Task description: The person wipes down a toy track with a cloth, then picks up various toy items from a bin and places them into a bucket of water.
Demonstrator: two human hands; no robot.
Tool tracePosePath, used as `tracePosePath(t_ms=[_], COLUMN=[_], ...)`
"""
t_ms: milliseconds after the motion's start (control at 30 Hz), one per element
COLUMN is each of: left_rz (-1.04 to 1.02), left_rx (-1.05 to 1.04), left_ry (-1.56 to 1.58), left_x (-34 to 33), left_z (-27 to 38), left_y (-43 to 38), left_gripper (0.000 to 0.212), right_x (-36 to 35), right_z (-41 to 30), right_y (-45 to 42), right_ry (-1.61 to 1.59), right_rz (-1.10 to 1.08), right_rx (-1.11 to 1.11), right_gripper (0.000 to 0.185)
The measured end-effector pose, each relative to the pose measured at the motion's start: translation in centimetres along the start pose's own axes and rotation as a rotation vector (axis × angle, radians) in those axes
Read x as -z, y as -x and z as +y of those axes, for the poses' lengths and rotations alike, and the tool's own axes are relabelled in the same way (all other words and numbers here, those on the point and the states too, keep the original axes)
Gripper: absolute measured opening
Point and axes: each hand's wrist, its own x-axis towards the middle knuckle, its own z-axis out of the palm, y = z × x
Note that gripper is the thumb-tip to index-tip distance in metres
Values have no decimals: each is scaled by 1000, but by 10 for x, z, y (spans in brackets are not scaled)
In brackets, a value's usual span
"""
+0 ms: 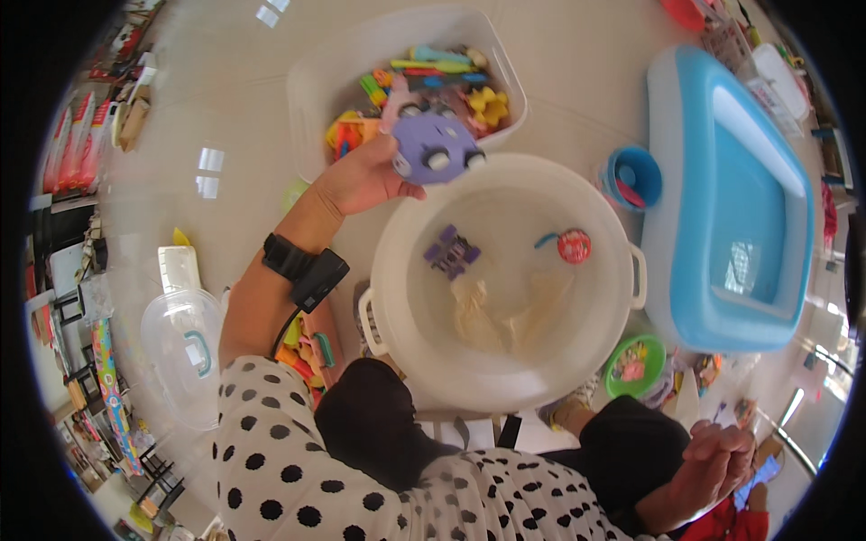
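Note:
My left hand grips a purple toy car with dark-and-white wheels. It is held up over the near edge of a white plastic bin, close to the far rim of a round white tub. Inside the tub lie a small purple toy truck, a red patterned ball, a short blue piece and crumpled pale yellowish pieces whose kind I cannot tell. My right hand is away at the lower right, its fingers curled, with nothing visible in it.
Several colourful toys fill the white bin. On the right stand a blue inflatable pool, a blue bucket and a green bowl. A clear lid with a teal handle lies left, near an orange-toned toy box.

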Motion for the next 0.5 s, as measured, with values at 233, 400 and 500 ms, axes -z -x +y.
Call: tracePosePath(t_ms=[233, 400, 500], left_rz=[216, 146, 144], left_rx=[687, 504, 217], left_ry=[-987, -1419, -1359], left_x=[-33, -2, -3], left_z=[-95, -143, -125], left_y=[-32, -33, -28], left_gripper=[62, 62, 43], right_x=[6, 4, -10], right_z=[0, -3, -6], right_y=[1, -1, -4], right_ry=[-61, -32, -158], right_rz=[-46, -46, 10], right_rx=[-10, -20, 5], right_gripper=[17, 17, 17])
